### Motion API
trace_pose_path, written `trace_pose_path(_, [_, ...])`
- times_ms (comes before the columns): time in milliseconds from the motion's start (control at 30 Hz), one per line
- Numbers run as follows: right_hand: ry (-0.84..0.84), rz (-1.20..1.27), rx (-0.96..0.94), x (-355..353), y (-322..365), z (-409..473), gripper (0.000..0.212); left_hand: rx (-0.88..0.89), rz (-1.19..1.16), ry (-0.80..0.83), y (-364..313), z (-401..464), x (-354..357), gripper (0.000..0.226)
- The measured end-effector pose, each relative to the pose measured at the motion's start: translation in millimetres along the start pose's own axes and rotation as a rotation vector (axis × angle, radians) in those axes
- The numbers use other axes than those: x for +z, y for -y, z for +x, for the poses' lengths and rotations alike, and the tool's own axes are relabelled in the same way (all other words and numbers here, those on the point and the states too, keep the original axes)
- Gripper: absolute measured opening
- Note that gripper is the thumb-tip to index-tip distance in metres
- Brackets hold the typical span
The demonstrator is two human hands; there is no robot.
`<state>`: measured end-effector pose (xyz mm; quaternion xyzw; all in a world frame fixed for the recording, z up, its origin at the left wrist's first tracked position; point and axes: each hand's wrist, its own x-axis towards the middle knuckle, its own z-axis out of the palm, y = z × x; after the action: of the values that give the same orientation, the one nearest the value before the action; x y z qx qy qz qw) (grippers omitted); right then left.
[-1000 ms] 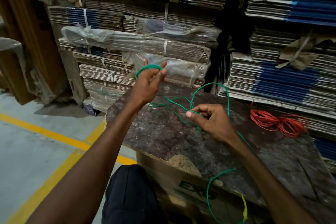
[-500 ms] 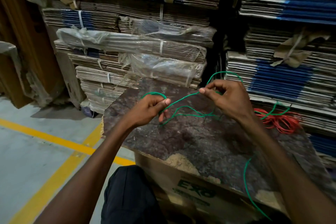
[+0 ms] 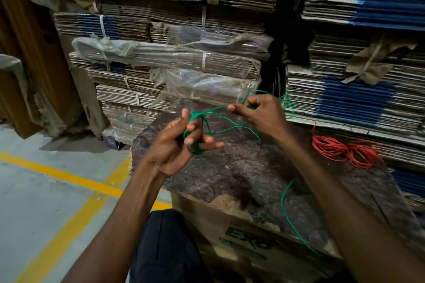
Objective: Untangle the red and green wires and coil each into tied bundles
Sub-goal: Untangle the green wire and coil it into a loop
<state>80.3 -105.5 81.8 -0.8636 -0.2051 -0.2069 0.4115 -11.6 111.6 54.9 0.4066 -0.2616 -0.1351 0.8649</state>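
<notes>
Trousers [image 3: 165, 248], dark, filled the bottom of the view where we sat. Just beyond our knee stood a cardboard box [image 3: 243, 236] printed with green lettering, and across its top lay a worn dark board [image 3: 241, 167] with a chipped near edge. A loose length of the green wire [image 3: 285, 209] ran over that board and down past its near edge.

Above the board we held our left hand [image 3: 177, 145] palm up, fingers spread and partly bent, with several turns of the green wire wound round them; the thumb stood up beside the coil. From there the strand ran up and right to our right hand [image 3: 259, 115], which pinched it between thumb and forefinger, the other fingers curled. More loose loops of the same wire hung under and behind that hand, above the board.

To the right, near the far edge of the board, lay the red wire [image 3: 345, 150] in a flattened bundle cinched at its middle, well apart from both hands and from the green strand.

On the left we saw grey concrete floor [image 3: 46, 202] crossed by yellow painted lines [image 3: 69, 178]. Behind everything rose stacks of flattened cardboard cartons [image 3: 184, 2], brown with blue-printed bands, strapped in bundles; some were wrapped in clear plastic film [image 3: 207, 85].
</notes>
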Motion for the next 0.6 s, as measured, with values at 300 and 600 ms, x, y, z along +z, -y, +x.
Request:
trace_pose_path(300, [0.323,0.354,0.137,34,-13,-21,0.039,0.245,-0.286,0.145,-17,12,0,0.029])
trace_pose_path(600, [0.529,0.363,0.165,40,-19,-60,0.017,0.389,-0.149,-0.288,-33,33,-16,0.041])
